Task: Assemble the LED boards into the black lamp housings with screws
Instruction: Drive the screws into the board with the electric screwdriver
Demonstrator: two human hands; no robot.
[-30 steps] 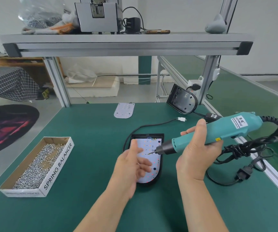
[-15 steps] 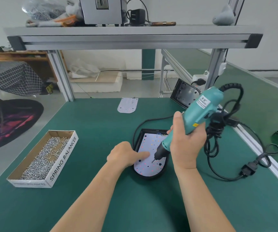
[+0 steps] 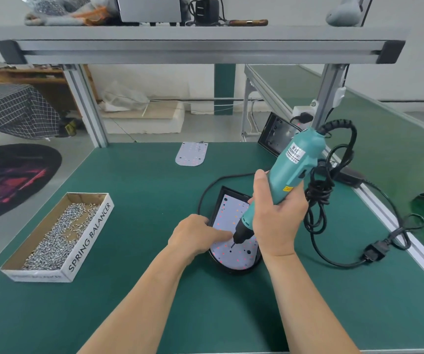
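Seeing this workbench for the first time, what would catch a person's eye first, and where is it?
The teal electric screwdriver, gripped in the right hand at centre right, points its bit down at the white LED board lying in the black lamp housing, whose left edge the left hand touches. At the left of the green table stands an open cardboard box of silver screws.

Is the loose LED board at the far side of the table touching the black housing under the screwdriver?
Apart. The head view shows bare green table between the loose LED board and the black housing.
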